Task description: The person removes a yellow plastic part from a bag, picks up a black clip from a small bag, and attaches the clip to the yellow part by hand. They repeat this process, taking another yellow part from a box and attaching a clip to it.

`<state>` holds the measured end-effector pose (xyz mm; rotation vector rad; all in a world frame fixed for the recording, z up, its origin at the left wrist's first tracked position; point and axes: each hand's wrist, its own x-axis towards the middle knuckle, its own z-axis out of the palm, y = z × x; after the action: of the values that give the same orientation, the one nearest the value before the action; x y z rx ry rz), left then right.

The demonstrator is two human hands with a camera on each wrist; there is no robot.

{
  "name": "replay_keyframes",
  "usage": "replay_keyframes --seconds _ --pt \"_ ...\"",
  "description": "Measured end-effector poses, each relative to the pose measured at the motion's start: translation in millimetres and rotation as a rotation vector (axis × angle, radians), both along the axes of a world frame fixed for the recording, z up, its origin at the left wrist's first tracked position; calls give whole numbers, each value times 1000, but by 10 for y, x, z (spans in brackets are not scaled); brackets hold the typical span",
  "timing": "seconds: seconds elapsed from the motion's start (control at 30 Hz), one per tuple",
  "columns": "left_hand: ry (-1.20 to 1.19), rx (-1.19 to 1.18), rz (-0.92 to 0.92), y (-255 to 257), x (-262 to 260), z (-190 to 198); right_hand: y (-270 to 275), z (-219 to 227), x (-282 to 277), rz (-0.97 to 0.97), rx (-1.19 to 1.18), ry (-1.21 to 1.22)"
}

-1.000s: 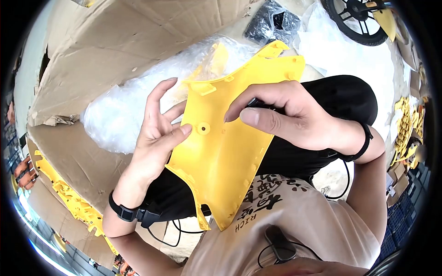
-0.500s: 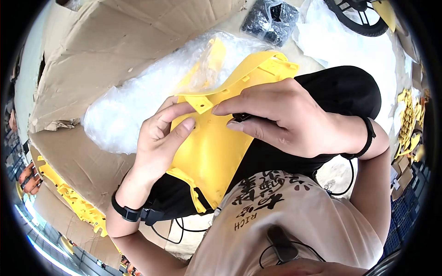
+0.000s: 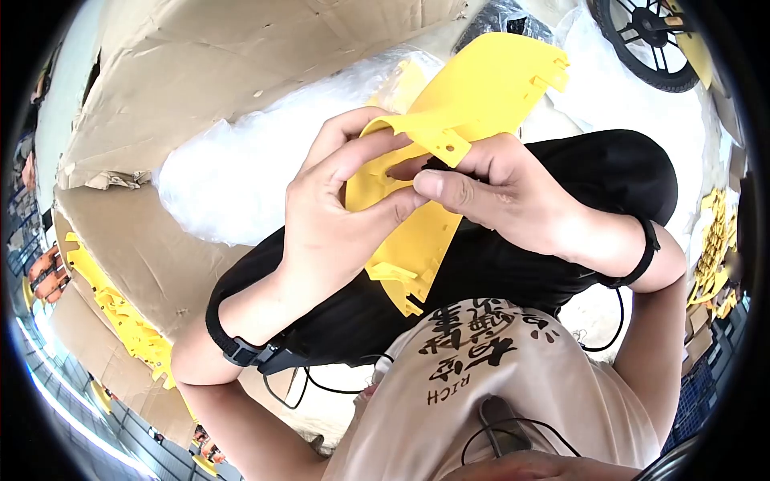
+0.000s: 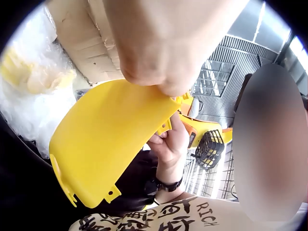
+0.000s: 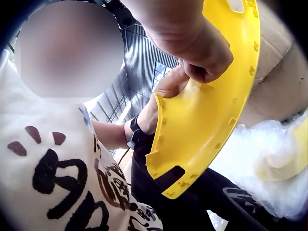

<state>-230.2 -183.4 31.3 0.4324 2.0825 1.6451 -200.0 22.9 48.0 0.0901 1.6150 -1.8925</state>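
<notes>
A curved yellow plastic panel (image 3: 497, 88) is held up over the person's lap, tilted, with a small holed tab on its edge between the two hands. The left hand (image 3: 333, 200) grips the panel's near edge, its fingers over the rim and its thumb pointing toward the right thumb. The right hand (image 3: 525, 196) pinches a small black piece (image 3: 437, 163) just below the holed tab. Most of that piece is hidden by the fingers. In the right wrist view the panel's inner side (image 5: 211, 115) shows clips along its rim.
A large cardboard box (image 3: 200, 72) stands at the left. Clear plastic wrap (image 3: 241, 176) around yellow parts lies beside it. A black wheel (image 3: 646, 36) is at the top right. More yellow parts (image 3: 120, 313) lie at the lower left.
The panel has been turned and lifted, so its outer side now shows at the top. The left hand has moved right and taken its edge; the right hand's black piece is now at the tab.
</notes>
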Motion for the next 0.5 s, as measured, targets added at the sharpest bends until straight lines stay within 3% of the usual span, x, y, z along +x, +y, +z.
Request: replay_keyframes --seconds 0.23,0.33,0.5 --pt "56 -46 52 51 1 17 -55 -11 -27 -7 50 -108" --pt "43 -61 78 58 -3 1 -84 -53 -9 -65 25 -41" --pt "-48 -18 120 66 -5 -9 -53 -105 -27 3 142 31"
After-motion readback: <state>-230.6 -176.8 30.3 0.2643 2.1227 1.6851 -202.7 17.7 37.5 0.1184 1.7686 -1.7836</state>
